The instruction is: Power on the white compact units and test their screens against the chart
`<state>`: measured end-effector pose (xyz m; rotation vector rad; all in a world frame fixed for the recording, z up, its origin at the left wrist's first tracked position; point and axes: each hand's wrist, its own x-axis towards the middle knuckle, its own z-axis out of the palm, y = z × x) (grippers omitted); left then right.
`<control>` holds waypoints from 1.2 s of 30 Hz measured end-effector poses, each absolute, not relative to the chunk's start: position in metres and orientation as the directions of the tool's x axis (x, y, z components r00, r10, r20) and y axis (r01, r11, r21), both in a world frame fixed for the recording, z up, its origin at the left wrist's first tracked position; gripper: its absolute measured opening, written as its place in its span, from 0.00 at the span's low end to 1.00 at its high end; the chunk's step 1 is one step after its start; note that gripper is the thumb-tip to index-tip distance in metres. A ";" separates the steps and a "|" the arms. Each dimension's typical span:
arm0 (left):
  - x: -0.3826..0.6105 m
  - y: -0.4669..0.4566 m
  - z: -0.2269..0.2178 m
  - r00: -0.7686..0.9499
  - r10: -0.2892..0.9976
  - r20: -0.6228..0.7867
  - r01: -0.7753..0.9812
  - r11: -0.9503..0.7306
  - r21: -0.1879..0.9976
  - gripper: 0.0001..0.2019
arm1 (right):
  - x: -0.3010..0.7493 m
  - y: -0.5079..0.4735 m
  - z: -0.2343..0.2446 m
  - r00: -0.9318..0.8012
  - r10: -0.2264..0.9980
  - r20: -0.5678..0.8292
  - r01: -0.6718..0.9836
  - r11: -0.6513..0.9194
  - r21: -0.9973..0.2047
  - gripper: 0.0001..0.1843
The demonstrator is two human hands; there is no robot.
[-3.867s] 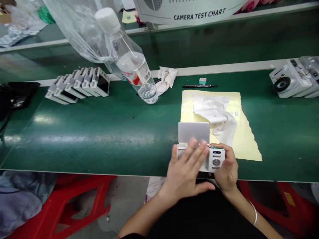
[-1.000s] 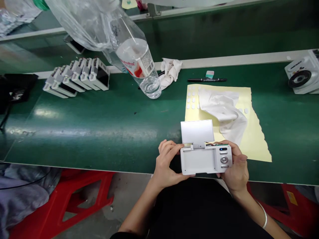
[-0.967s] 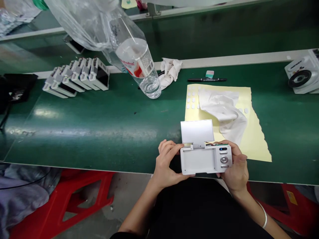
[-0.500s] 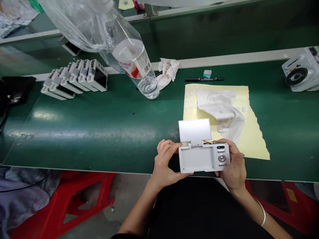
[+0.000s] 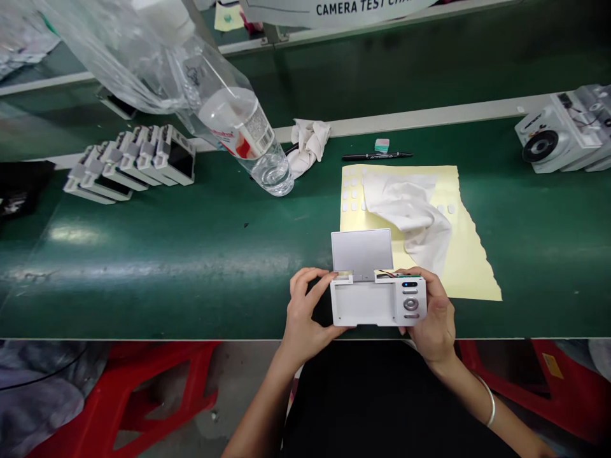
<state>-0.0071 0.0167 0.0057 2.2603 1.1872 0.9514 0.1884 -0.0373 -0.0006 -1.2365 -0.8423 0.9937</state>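
Note:
A white digital camera (image 5: 365, 304) is held up at the bench's near edge, its back with round button pad facing me. Its screen panel (image 5: 361, 250) is flipped up above the body, leaving the shallow recess in view. Thin wires and a bit of green board show along the top edge. My left hand (image 5: 305, 315) grips the left end, fingers at the top corner and thumb beneath. My right hand (image 5: 435, 318) is closed around the right end beside the buttons. Beyond the camera lie a yellow sheet (image 5: 470, 254) with small white stickers and a crumpled white cloth (image 5: 420, 219).
A water bottle (image 5: 243, 127) leans under a clear plastic bag (image 5: 109, 57). Several white camera units (image 5: 174, 156) stand in a row at the left, and more camera bodies (image 5: 548, 137) at the right. A black marker (image 5: 377, 156) lies behind the sheet; red stools (image 5: 114, 394) stand below.
The whole view has shifted slightly, so things appear further left and more of the cameras at right shows. Both hands keep their hold on the camera, whose screen panel stays raised.

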 end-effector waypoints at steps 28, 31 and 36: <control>-0.008 0.019 0.003 0.386 0.833 0.396 0.499 -0.550 0.670 0.29 | 0.194 -0.039 -0.003 0.181 0.984 0.002 -0.228 0.044 -0.973 0.20; -0.008 0.019 0.002 0.383 0.831 0.404 0.503 -0.554 0.663 0.27 | 0.193 -0.040 -0.005 0.186 0.982 0.037 -0.195 0.074 -0.978 0.21; -0.008 0.018 0.000 0.378 0.829 0.413 0.505 -0.558 0.659 0.25 | 0.192 -0.039 -0.006 0.200 0.978 0.053 -0.153 0.084 -0.985 0.20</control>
